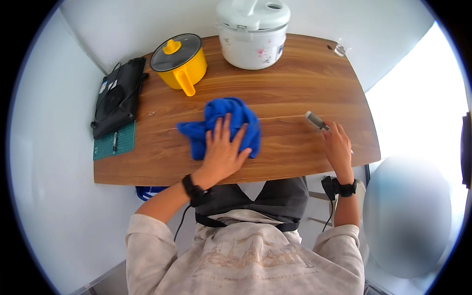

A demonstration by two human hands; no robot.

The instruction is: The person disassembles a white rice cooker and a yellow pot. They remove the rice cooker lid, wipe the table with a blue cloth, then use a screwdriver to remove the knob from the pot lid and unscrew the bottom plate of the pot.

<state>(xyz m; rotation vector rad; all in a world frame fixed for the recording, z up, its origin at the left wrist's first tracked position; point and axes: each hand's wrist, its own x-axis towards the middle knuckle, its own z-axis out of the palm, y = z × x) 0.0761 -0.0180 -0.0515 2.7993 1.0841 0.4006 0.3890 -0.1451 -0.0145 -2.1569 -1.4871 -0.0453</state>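
A crumpled blue cloth (239, 114) lies near the middle of the wooden table. My left hand (222, 155) rests on it with the fingers spread, pressing from above rather than grasping. Over the right part of the table, my right hand (337, 147) is closed around a thick grey marker-like stick (313, 119). One blunt end of it points up and to the left past my fingers, while its middle is hidden in the hand. Each wrist wears a black band with a cable.
A yellow pot (191, 69) with a glass lid and a white rice cooker (253, 42) stand at the back. To the left, a black flat device (119, 98) overlaps a green cutting mat (125, 140) with a pen on it. A small clear object (340, 50) sits at the far right corner.
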